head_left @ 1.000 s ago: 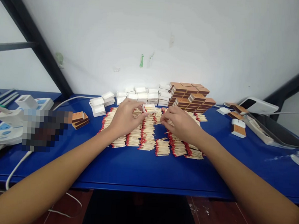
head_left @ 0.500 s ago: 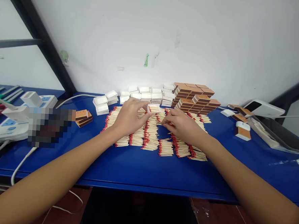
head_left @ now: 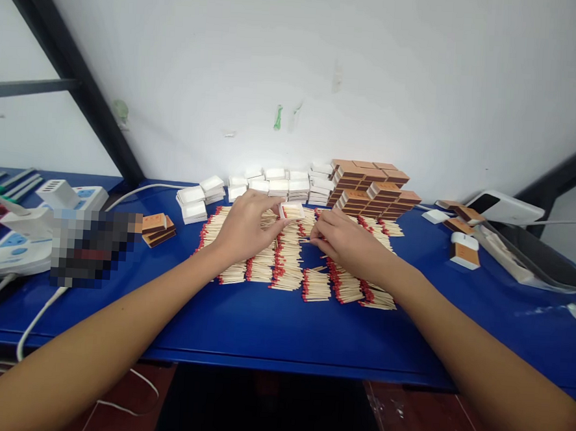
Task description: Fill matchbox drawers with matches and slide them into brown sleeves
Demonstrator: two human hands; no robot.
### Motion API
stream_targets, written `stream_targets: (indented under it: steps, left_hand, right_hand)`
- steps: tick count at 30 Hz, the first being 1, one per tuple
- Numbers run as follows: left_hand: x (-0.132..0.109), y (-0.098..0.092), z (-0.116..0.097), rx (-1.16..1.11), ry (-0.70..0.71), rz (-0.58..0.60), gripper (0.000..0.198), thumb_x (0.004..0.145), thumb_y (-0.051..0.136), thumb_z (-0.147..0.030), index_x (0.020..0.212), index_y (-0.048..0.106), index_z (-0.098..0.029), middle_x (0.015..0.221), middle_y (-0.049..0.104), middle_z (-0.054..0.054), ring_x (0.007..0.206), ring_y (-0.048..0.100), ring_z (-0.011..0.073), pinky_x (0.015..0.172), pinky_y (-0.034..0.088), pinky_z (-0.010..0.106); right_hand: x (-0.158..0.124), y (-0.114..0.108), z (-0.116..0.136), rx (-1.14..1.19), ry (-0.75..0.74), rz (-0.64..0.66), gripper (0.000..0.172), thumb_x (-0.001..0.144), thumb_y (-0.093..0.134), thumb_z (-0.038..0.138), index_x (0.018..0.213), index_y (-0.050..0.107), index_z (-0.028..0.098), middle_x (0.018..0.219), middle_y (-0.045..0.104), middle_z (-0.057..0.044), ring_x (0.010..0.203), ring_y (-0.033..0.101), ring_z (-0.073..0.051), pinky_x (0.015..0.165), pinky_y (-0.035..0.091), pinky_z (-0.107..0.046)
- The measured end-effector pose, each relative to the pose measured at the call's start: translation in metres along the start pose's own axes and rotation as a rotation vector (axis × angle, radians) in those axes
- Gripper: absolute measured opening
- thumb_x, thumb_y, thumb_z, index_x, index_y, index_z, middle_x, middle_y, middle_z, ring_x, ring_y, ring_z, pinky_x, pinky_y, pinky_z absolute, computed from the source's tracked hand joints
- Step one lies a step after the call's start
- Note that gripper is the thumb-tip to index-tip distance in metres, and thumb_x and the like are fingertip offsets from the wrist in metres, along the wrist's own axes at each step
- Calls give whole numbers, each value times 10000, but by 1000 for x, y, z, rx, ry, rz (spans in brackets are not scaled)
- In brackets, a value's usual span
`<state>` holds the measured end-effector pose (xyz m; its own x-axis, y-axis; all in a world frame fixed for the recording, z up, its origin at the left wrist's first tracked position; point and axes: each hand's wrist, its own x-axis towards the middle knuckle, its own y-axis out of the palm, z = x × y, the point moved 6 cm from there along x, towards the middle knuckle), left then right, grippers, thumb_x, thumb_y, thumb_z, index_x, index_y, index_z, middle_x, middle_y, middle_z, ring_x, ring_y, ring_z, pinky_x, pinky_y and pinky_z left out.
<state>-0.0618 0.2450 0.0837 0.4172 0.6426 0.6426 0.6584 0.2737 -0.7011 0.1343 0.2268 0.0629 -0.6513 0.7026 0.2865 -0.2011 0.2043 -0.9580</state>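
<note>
My left hand (head_left: pixel 253 225) pinches a small white matchbox tray (head_left: pixel 292 211) between thumb and fingers, with some matches lying inside it. The tray is held just above rows of red-tipped matches (head_left: pixel 288 261) spread over the blue table. To its right, my right hand (head_left: pixel 340 238) is closed, its fingertips pinched low beside the piles. A match end seems to show at those fingertips; how many it holds is hidden. A small heap of matches (head_left: pixel 317 285) lies nearer me, below the right hand.
White trays (head_left: pixel 275 181) stand stacked along the wall, next to a pile of brown matchboxes (head_left: pixel 371 181). At left are more matchboxes (head_left: pixel 158 229), a power strip (head_left: pixel 17 248) and cables. A white device (head_left: pixel 506 208) and loose boxes (head_left: pixel 465 252) lie at right.
The view has shifted slightly. Both hands stay in nearly the same place, the left still holding the tray and the right still pinched near the matches.
</note>
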Motion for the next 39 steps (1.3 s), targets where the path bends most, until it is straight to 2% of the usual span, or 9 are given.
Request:
stream_targets:
  steps: [6, 15, 23, 26, 31, 36, 39]
  left_hand:
    - [0, 2, 0, 11, 18, 21, 296, 976, 754, -351, 1244, 749, -226, 1034, 799, 62, 1041, 666, 292, 965, 541, 483]
    - [-2, 7, -8, -28, 37, 92, 316, 974, 753, -349, 1256, 747, -207, 1006, 780, 72, 1034, 656, 289, 950, 538, 482]
    - [-5, 12, -23, -123, 71, 125, 299, 965, 765, -332, 1241, 765, -215, 1018, 784, 64, 1035, 674, 270, 942, 554, 458]
    - [-5, 11, -25, -132, 77, 122, 292, 973, 755, -332, 1234, 768, -202, 997, 784, 65, 1024, 675, 267, 930, 551, 448]
    - [-3, 8, -22, -161, 41, 110, 274, 980, 763, -376, 1211, 774, -229, 977, 781, 45, 991, 682, 251, 936, 541, 434]
    - [-2, 7, -17, -196, -13, 116, 315, 971, 780, -384, 1245, 769, -227, 965, 769, 38, 1002, 674, 247, 945, 529, 422]
    - [-2, 7, -17, -199, -13, 121, 246, 967, 782, -364, 1174, 787, -231, 953, 767, 35, 994, 669, 245, 930, 522, 413]
  right_hand:
    - [0, -16, 1, -204, -19, -83, 300, 1091, 414, 176, 972, 688, 151, 991, 630, -174, 962, 522, -319, 874, 456, -445]
    - [2, -36, 7, -261, 26, -212, 334, 1109, 389, 203, 1006, 704, 160, 1000, 635, -184, 979, 508, -335, 883, 453, -465]
    - [6, -28, 22, -271, 3, -179, 386, 1122, 336, 209, 1032, 708, 155, 994, 641, -179, 964, 499, -326, 892, 439, -473]
    - [6, -27, 26, -240, -30, -202, 374, 1124, 336, 201, 1018, 693, 172, 986, 640, -162, 932, 499, -306, 882, 445, -461]
    - [-1, -36, 18, -95, -30, -290, 194, 1102, 468, 233, 1033, 644, 191, 1006, 646, -141, 961, 546, -301, 876, 474, -447]
    - [-5, -37, 8, -2, 15, -244, 139, 1093, 509, 272, 1031, 608, 196, 1009, 654, -127, 966, 596, -294, 827, 484, -421]
    - [-4, -33, 6, 6, 36, -209, 164, 1097, 465, 241, 1002, 593, 202, 998, 656, -125, 959, 601, -293, 813, 477, -417]
